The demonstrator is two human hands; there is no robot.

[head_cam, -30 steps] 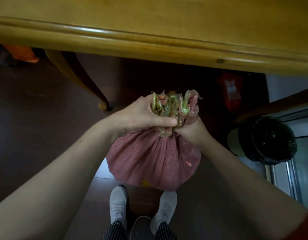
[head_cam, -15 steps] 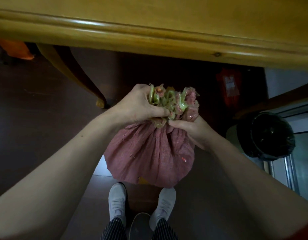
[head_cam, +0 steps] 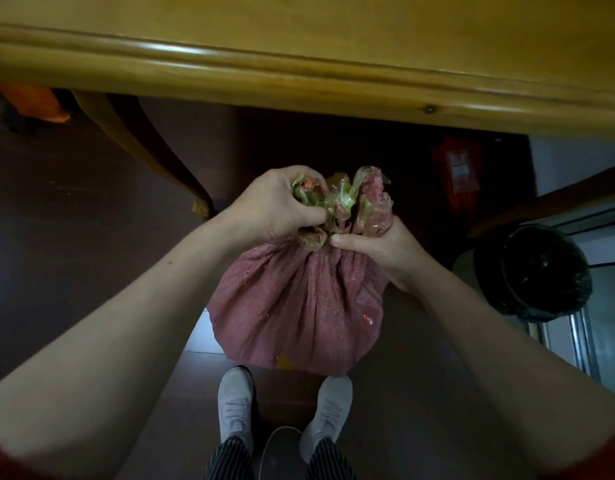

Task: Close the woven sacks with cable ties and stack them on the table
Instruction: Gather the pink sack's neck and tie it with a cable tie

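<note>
A full pink woven sack (head_cam: 299, 306) hangs in front of me above the floor, below the wooden table's front edge (head_cam: 299, 81). Its mouth is bunched into a crumpled green and pink ruffle (head_cam: 347, 199). My left hand (head_cam: 275, 209) grips the left side of that ruffle, fingers curled into it. My right hand (head_cam: 375, 244) pinches the gathered neck from the right, thumb pointing left under the ruffle. No cable tie shows.
A curved table leg (head_cam: 153, 157) comes down at the left. A black bin with a dark liner (head_cam: 538, 271) stands at the right on the floor. A red packet (head_cam: 458, 171) lies under the table. My two white shoes (head_cam: 237, 403) are below the sack.
My left hand has shifted higher and further into the ruffle. My right hand has turned so the thumb now shows under the ruffle. The sack has hardly moved.
</note>
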